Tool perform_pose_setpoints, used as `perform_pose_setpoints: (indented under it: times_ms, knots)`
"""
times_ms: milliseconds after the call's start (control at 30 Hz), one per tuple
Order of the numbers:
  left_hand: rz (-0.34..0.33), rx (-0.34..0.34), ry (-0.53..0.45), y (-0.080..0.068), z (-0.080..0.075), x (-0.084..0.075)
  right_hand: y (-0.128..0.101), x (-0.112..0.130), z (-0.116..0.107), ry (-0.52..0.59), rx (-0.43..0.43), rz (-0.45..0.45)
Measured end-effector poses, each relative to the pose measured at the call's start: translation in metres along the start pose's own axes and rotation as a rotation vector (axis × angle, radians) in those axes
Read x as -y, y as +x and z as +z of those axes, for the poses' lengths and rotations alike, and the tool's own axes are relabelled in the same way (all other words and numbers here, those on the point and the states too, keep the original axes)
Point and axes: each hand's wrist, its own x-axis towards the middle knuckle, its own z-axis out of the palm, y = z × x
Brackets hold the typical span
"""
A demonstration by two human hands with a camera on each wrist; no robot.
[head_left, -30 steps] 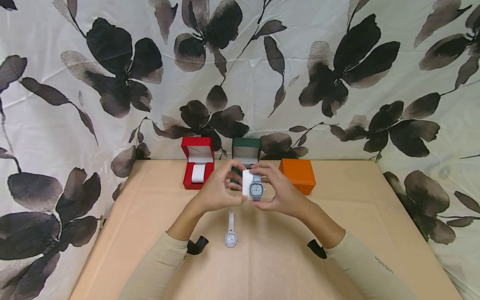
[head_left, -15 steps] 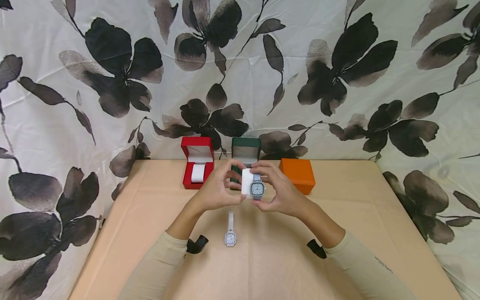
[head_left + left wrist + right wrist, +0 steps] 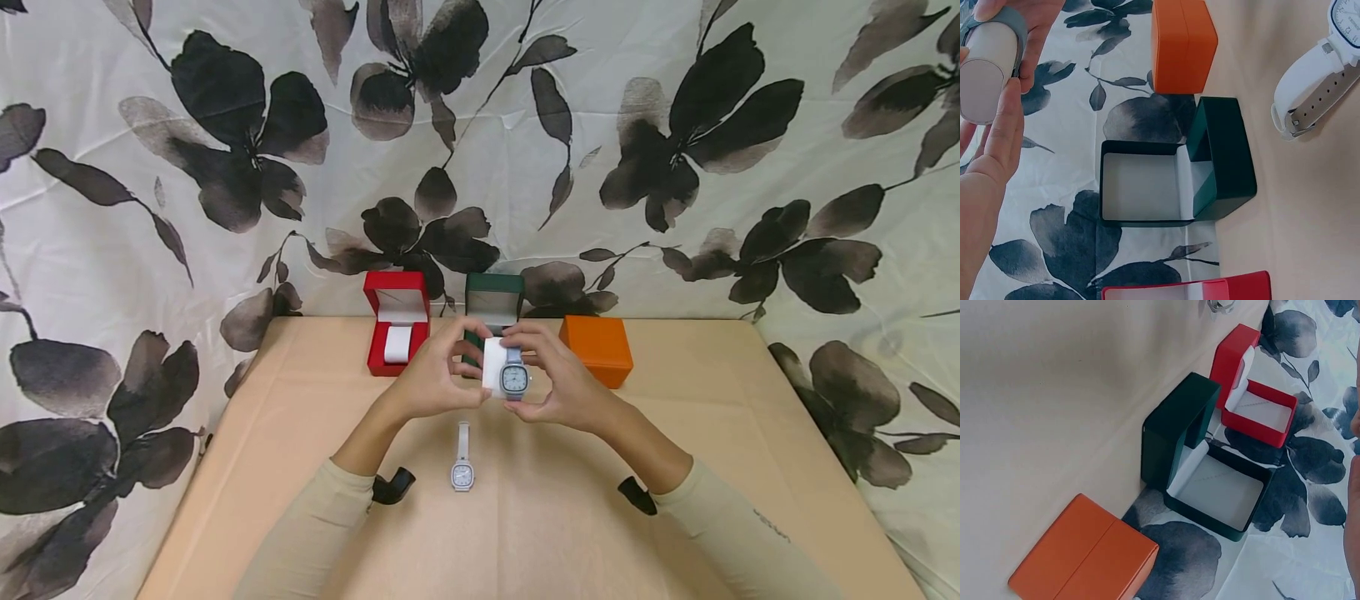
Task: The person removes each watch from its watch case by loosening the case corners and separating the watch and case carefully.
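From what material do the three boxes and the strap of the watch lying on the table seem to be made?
Red box, green box and orange box: likely leatherette or coated card, smooth and matte with crisp edges. The open ones show a pale, soft-looking lining. White watch strap: probably silicone or rubber, matte and smooth, with punched holes.

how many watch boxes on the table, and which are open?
3, in a row at the table's back edge: red box on the left, open, white cushion inside; green box in the middle, open, partly behind the hands; orange box on the right, closed. None seems hidden.
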Motion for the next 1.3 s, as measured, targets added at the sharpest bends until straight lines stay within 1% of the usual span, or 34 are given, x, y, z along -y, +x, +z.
perform_pose_setpoints:
  times_ms: [333, 533, 800, 1100, 1300]
  knots:
    - [0.009, -0.011, 0.012, -0.001, 0.000, 0.000, -0.001, 0.000, 0.001, -0.012, -0.037, -0.032]
    - [0.006, -0.005, 0.014, -0.001, -0.001, 0.000, -0.002, 0.002, 0.002, -0.002, -0.043, -0.016]
    - [0.000, -0.004, 0.024, 0.000, -0.002, -0.003, -0.001, 0.000, 0.002, 0.015, -0.028, -0.008]
    - [0.007, -0.044, 0.022, 0.005, 0.000, 0.001, 0.008, -0.007, -0.003, -0.026, -0.013, -0.019]
    - [-0.010, -0.042, 0.021, 0.008, -0.002, 0.003, 0.009, -0.012, -0.006, -0.004, -0.001, -0.012]
